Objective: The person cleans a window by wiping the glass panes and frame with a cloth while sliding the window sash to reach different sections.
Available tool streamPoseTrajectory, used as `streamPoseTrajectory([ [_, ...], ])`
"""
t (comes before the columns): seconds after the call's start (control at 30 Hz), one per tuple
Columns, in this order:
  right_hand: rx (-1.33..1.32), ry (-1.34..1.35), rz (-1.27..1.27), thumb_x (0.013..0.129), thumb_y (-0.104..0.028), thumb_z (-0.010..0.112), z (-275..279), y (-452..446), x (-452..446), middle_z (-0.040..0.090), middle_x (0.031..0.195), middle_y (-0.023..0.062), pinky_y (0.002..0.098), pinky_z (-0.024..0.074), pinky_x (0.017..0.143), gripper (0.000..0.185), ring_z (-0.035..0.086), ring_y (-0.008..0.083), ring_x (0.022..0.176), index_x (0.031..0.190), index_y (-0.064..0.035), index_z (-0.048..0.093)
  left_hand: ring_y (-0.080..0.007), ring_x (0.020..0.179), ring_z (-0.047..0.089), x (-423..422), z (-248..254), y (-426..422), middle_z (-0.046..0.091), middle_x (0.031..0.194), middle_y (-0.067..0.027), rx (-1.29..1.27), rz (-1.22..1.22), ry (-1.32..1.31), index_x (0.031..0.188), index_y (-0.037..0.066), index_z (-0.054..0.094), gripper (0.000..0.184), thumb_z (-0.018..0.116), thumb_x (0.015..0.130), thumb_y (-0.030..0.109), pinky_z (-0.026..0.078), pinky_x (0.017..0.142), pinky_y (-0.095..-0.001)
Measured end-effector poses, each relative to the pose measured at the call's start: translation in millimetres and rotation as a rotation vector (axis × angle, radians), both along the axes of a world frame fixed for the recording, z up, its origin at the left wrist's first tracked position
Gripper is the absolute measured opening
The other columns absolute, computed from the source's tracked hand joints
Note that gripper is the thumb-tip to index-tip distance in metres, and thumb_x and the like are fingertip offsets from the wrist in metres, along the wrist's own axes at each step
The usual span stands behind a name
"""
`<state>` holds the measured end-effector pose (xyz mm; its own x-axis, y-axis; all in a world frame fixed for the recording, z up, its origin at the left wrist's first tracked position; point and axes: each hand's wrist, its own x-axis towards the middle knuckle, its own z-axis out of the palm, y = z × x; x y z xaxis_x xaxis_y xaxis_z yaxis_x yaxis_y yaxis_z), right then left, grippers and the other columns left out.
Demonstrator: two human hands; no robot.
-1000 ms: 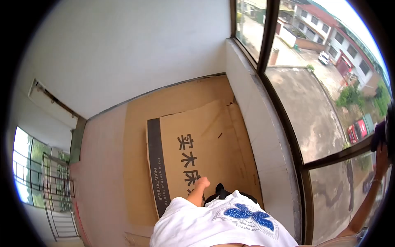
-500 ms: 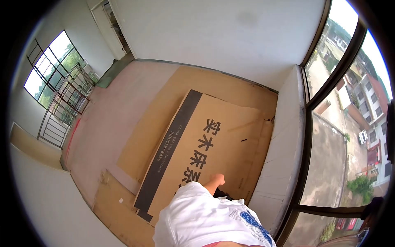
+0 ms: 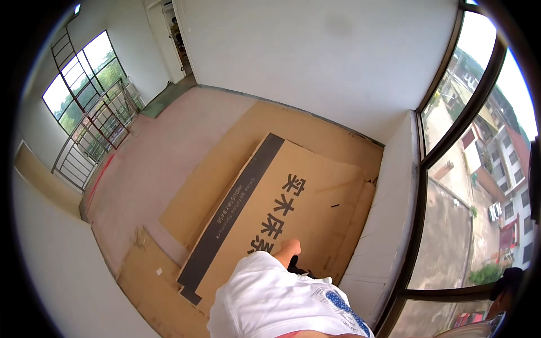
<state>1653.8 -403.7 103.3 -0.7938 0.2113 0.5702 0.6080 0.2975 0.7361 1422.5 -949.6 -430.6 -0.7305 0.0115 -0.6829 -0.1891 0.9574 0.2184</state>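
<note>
My left hand is curled closed at the front of the white shirt, above a large flat cardboard box, and nothing shows in it. The box has a dark stripe and big black characters, and lies on the floor. At the far right edge, partly dark and cut off, my right hand holds a dark cloth by the window frame. Its fingers are hard to make out.
Brown board covers part of the pinkish floor, with another torn piece at lower left. A metal railing stands at the left, near an open doorway. A white ledge runs below the windows.
The view has swung left, bringing the railing and doorway further into sight. My right hand with the dark cloth has moved lower in view. My left hand stays closed over the box.
</note>
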Motion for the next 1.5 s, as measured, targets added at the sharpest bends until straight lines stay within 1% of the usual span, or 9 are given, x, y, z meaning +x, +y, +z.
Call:
streamPoseTrajectory([
  [0.13,-0.119,0.220,0.426,0.089,-0.036,0.047,-66,80,15,0.060,0.114,0.0190,0.0566,0.0398,0.089,0.039,0.056,0.0396,0.100,0.107,-0.0056,0.062,-0.0297,0.110,0.061,7,21,-3,0.067,0.114,-0.0095,-0.033,-0.018,-0.087,0.107,0.012,0.070,0.028,0.057,0.082,0.018,0.050,0.085,-0.0402],
  [0.4,-0.386,-0.078,0.183,0.088,-0.025,0.059,-49,-26,1,0.060,0.106,0.0016,0.0389,0.0407,0.095,0.025,0.054,0.0211,0.109,0.109,-0.0126,0.063,-0.0336,0.111,0.060,-3,-56,-15,0.065,0.115,-0.0154,0.015,-0.224,-0.168,0.106,0.007,0.069,0.032,0.049,0.083,0.018,0.049,0.090,-0.0430],
  [0.67,-0.235,-0.025,0.077,0.091,-0.025,0.058,38,-14,2,0.061,0.114,0.0109,0.0413,0.0412,0.094,0.031,0.056,0.0296,0.109,0.116,-0.0064,0.061,-0.0337,0.106,0.062,2,-87,-16,0.066,0.112,-0.0145,-0.002,-0.237,-0.251,0.106,0.012,0.069,0.032,0.048,0.084,0.019,0.050,0.087,-0.0431],
  [0.8,0.057,0.010,0.014,0.093,-0.032,0.056,89,2,-3,0.060,0.116,0.0123,0.0383,0.0438,0.095,0.039,0.056,0.0288,0.109,0.123,-0.0072,0.059,-0.0331,0.106,0.062,-2,-91,-11,0.066,0.111,-0.0144,0.005,-0.253,-0.297,0.105,0.012,0.069,0.031,0.048,0.084,0.018,0.050,0.087,-0.0432],
  [0.87,0.242,0.009,0.023,0.096,-0.035,0.050,123,29,2,0.060,0.118,0.0109,0.0381,0.0465,0.091,0.041,0.057,0.0292,0.108,0.128,-0.0090,0.056,-0.0243,0.066,0.067,-2,-116,-16,0.068,0.068,-0.0091,0.036,-0.271,-0.084,0.072,0.008,0.068,0.020,0.050,0.076,0.013,0.051,0.065,-0.0372],
  [1.0,0.382,0.039,-0.246,0.095,-0.043,0.047,188,53,-3,0.064,0.114,0.0079,0.0382,0.0472,0.091,0.044,0.061,0.0262,0.103,0.124,-0.0134,0.059,-0.0239,0.066,0.067,-15,-88,-13,0.068,0.069,-0.0092,0.021,-0.244,-0.154,0.072,0.007,0.069,0.020,0.050,0.077,0.014,0.051,0.066,-0.0363],
  [1.07,0.747,-0.070,-0.348,0.096,-0.031,0.047,198,56,-9,0.061,0.118,0.0128,0.0393,0.0491,0.085,0.038,0.062,0.0280,0.095,0.127,-0.0095,0.056,-0.0224,0.064,0.067,-23,-89,-16,0.068,0.068,-0.0097,0.027,-0.251,-0.170,0.072,0.006,0.069,0.021,0.051,0.078,0.015,0.051,0.065,-0.0358],
  [1.17,0.892,-0.044,-0.318,0.096,-0.032,0.045,202,61,-21,0.061,0.117,0.0149,0.0431,0.0463,0.088,0.039,0.061,0.0305,0.097,0.125,-0.0078,0.056,-0.0307,0.095,0.067,-38,-93,-18,0.070,0.099,-0.0136,-0.024,-0.261,-0.325,0.098,0.011,0.071,0.029,0.047,0.083,0.018,0.052,0.080,-0.0425],
  [1.5,0.930,0.047,-0.242,0.094,-0.037,0.036,189,64,-35,0.059,0.115,0.0217,0.0559,0.0373,0.096,0.046,0.056,0.0388,0.104,0.116,-0.0021,0.057,-0.0376,0.106,0.060,-73,-106,0,0.065,0.111,-0.0165,0.010,-0.376,-0.281,0.102,0.011,0.070,0.031,0.048,0.082,0.020,0.049,0.089,-0.0459],
])
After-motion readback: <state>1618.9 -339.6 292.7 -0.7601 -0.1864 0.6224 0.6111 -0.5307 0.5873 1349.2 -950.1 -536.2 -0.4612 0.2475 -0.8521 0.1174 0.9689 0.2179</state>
